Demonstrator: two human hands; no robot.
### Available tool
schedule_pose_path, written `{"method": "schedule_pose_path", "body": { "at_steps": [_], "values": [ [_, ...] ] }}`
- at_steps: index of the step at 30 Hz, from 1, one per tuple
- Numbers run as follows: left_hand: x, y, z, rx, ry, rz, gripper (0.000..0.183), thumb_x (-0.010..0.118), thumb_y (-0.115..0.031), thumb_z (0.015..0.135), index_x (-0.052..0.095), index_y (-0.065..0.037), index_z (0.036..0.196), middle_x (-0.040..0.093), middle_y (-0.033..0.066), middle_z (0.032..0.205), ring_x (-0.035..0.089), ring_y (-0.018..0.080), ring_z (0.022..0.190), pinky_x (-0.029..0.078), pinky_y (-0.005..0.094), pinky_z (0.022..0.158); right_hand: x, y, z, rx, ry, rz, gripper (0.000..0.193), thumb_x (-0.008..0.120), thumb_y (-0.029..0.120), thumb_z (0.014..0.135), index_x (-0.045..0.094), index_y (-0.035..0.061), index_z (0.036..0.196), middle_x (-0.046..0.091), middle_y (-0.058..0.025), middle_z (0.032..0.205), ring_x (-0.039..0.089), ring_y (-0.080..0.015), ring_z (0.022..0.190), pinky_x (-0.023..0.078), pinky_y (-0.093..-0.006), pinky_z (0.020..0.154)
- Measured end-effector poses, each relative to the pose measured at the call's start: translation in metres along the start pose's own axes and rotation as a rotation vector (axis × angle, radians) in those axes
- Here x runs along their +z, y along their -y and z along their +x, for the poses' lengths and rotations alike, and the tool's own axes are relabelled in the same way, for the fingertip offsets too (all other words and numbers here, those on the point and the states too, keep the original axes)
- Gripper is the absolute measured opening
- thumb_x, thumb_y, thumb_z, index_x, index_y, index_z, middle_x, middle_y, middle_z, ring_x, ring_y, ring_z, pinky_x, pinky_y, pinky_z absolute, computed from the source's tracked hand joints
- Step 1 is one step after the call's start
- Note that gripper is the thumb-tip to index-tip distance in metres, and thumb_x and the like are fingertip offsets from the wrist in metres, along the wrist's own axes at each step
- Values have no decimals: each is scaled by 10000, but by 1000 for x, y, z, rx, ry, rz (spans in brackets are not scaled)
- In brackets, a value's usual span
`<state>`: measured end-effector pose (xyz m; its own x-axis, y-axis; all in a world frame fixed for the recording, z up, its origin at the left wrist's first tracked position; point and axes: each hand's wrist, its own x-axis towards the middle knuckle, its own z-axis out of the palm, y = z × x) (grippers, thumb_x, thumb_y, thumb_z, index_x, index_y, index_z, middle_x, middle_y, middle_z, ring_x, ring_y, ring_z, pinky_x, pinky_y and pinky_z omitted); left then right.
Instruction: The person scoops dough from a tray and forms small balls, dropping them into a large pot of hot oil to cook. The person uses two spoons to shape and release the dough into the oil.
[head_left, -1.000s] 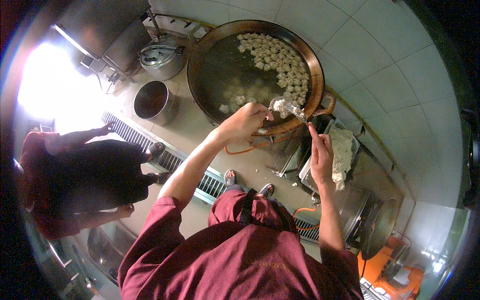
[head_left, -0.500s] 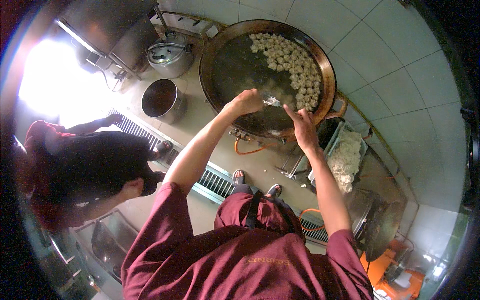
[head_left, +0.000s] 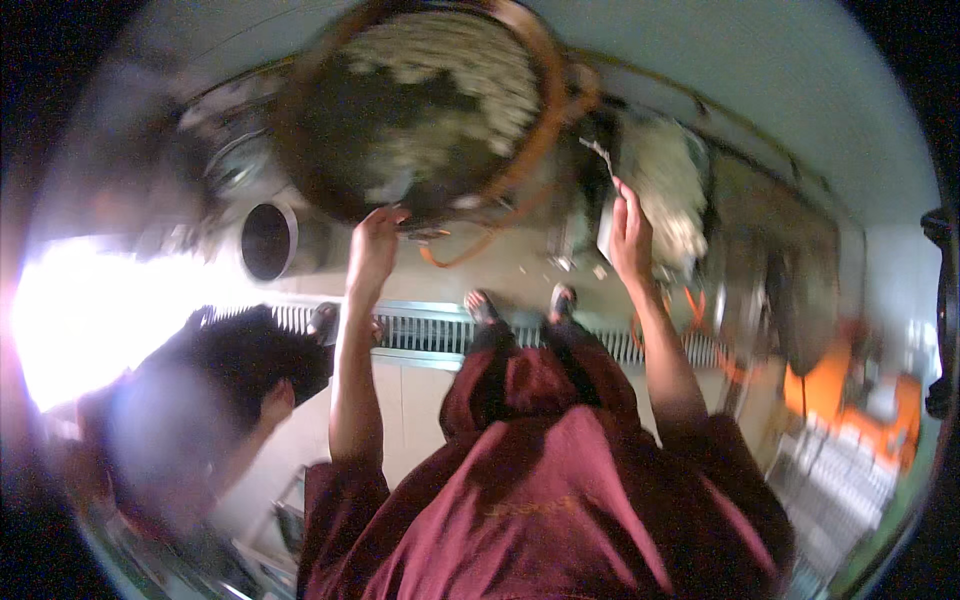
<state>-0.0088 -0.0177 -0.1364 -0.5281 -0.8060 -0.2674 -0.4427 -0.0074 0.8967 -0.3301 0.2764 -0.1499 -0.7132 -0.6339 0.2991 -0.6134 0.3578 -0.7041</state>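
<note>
The work looks well under way but, judging by the tray, some way from finished. A thick crowd of pale pieces (head_left: 500, 85) fills the far and right parts of the pan (head_left: 556, 110), sitting in dark liquid, and a fainter, cloudy patch (head_left: 430, 145) shows nearer the middle; whether that is more pieces or froth cannot be told through the blur. The left side of the liquid looks bare, so the pan seems to have room. A large heap of pale dough (head_left: 668, 190) remains in the tray (head_left: 605, 228), to the right of the pan, some of it spreading toward the tray's near end; that is the portion not yet used. The left hand (head_left: 375, 245) is at the pan's near rim, its fingers closed round what seems to be a spoon (head_left: 393, 188), whose blurred pale end reaches over the liquid; whether it carries any dough cannot be told. The right hand (head_left: 632, 235) grips a fork (head_left: 604, 162), tines pointing up and away, just beside the tray and apart from the pan. None of the pieces shows clear browning, so the cooking itself appears to be at an early stage. An uncovered pot (head_left: 268, 242) stands left of the pan, its dark inside unreadable.
</note>
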Motion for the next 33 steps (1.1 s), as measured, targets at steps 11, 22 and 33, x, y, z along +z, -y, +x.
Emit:
{"method": "schedule_pose_path", "body": {
  "at_steps": [11, 22, 33],
  "values": [
    [206, -63, -134, -463, 407, -155, 288, 476, -201, 1054, 658, -47, 1215, 391, -69, 650, 319, 37, 483, 243, 246, 418, -180, -344, -205, 675, 116, -430, 306, 536, 144, 1015, 625, 57, 1295, 720, -269, 1131, 698, -452, 1043, 545, -541, 890],
    [289, -94, -170, -764, 436, -101, 320, 480, -298, 1051, 653, -76, 1204, 378, -80, 644, 314, 16, 500, 242, 221, 434, -78, -450, -165, 635, 234, -393, 419, 570, 155, 1012, 572, -1, 1401, 709, -262, 1195, 686, -457, 1071, 544, -538, 928],
    [315, -102, -182, -531, 435, 10, 315, 486, -277, 1056, 643, -55, 1215, 372, -93, 638, 312, 4, 497, 228, 212, 430, -55, -439, -157, 661, 45, -205, 444, 575, 151, 978, 587, 60, 1413, 713, -250, 1159, 681, -453, 1040, 529, -546, 910]
  ]
}}
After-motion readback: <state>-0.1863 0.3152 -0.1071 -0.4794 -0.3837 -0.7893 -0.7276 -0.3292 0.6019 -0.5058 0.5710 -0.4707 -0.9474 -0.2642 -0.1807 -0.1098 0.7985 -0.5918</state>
